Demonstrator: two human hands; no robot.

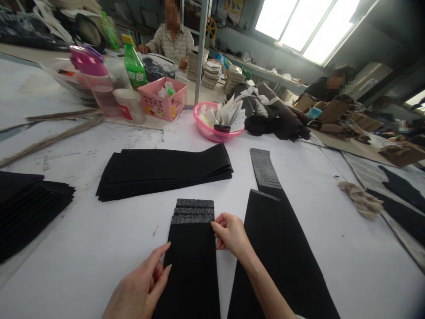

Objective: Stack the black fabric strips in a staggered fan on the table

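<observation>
A fanned stack of black fabric strips (191,266) lies in front of me, its far end stepped in speckled grey bands. My right hand (230,232) pinches the stack's right edge just below those bands. At the left edge, my left hand (142,279) has its index fingertip and thumb apart, touching the side of the strips. Right of my right forearm, more long black strips (285,248) lie overlapped, one set ending in a grey fanned tip. Beyond my hands a thick pile of black strips (162,170) lies crosswise.
Another black pile (29,208) sits at far left. Along the back stand a pink basket (209,132) of paper slips, a pink box (162,104), a green bottle (134,66) and a pink-lidded jug (104,93). A crumpled glove (360,199) lies right. Two people sit farther off.
</observation>
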